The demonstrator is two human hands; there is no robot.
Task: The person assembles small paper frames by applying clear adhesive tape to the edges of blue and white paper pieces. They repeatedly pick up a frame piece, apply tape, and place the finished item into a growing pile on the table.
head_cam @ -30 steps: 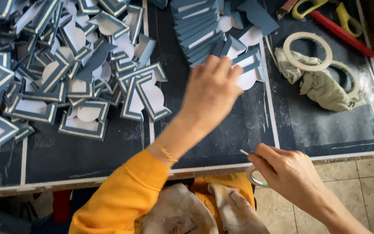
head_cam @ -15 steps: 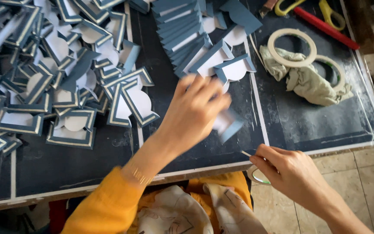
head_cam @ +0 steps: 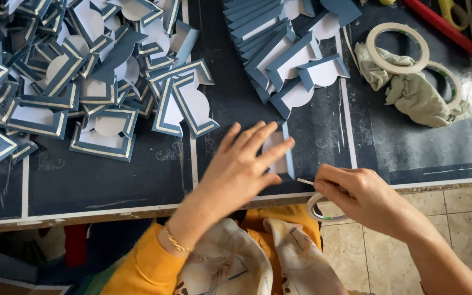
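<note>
1. Broadly, the dark, scuffed tabletop (head_cam: 110, 180) with pale taped lines fills most of the view and carries everything else.
2. A big loose heap of blue-bordered card frames with white cut-out middles (head_cam: 72, 71) covers the tabletop's upper left part.
3. A fanned stack of plain blue card pieces (head_cam: 269, 33) lies at top centre, with a few folded blue-and-white pieces spilling toward the near edge.
4. A crumpled grey-green cloth (head_cam: 416, 95) sits at the right, touching two flat rolls of pale tape (head_cam: 397, 48); a red-handled tool (head_cam: 443, 27) lies beyond them by the far corner.
5. The left hand (head_cam: 241, 169), at the end of an orange sleeve with a thin gold bracelet at the wrist, rests flat near the tabletop's front edge, its grip spread, fingers fanned over a single blue-and-white card piece (head_cam: 282, 155) that lies under the fingertips.
6. The right hand (head_cam: 356, 194) hovers just beside it at the tabletop's edge, its grip pressed together, thumb and forefinger pinching a short strip of pale tape (head_cam: 305, 181) whose free end points toward the card piece.
7. A small tape roll (head_cam: 323, 210) hangs below the right hand, off the edge, over a tiled floor.
</note>
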